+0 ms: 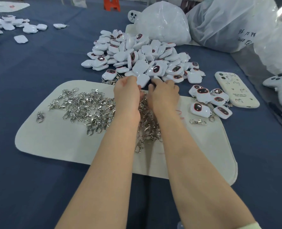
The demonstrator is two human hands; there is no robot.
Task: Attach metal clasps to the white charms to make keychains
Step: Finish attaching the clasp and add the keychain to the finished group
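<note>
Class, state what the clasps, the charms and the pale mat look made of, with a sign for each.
Clasps: polished metal, silvery glints. Charms: likely glossy plastic, hard white shine. Pale mat: probably felt or cloth, matte, soft rounded edge.

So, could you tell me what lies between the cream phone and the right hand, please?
The head view shows a small cluster of white charms between the phone and the right hand, at the edge of the pale mat.
</note>
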